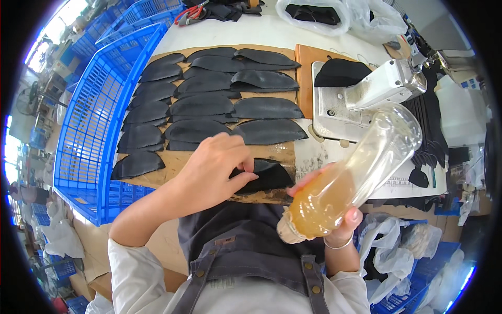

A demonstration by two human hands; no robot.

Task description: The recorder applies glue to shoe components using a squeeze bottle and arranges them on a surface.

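Observation:
My left hand is at the board's near edge, its fingers curled and thumb drawn in against a black half-moon piece. The fingertips seem to pinch that piece's upper edge, partly hidden by the hand. My right hand grips a clear plastic bottle holding amber, glue-like liquid. The bottle tilts neck-down toward the lower left, its beige-crusted mouth beside the board's front edge. Rows of similar black curved pieces lie overlapping on the brown cardboard beyond my left hand.
A white sewing machine stands to the right, with a black piece by its arm. A blue plastic basket borders the table at left. Red-handled scissors and clear plastic bags lie at the back. Black strips hang at far right.

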